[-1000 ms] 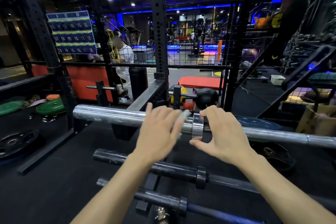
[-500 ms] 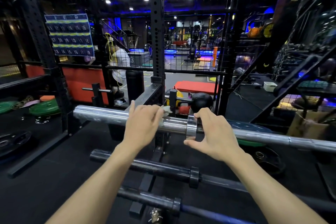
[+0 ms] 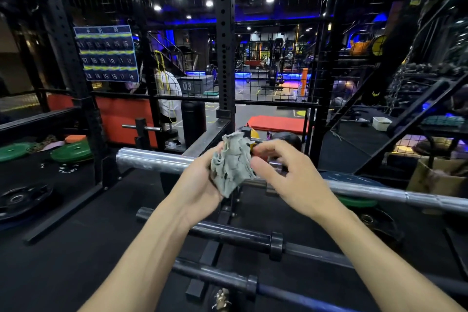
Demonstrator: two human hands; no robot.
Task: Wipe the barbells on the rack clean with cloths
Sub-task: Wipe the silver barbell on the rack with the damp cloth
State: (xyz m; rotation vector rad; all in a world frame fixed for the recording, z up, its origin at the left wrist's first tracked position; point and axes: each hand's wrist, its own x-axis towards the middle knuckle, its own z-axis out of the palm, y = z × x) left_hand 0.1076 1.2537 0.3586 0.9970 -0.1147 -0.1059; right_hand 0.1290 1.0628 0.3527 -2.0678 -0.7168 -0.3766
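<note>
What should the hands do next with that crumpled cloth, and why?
Probably press the gray cloth back down onto the silver barbell and rub. The left hand holds it bunched up above the bar, and the right hand is at its edge, so nothing is wiping now.
</note>
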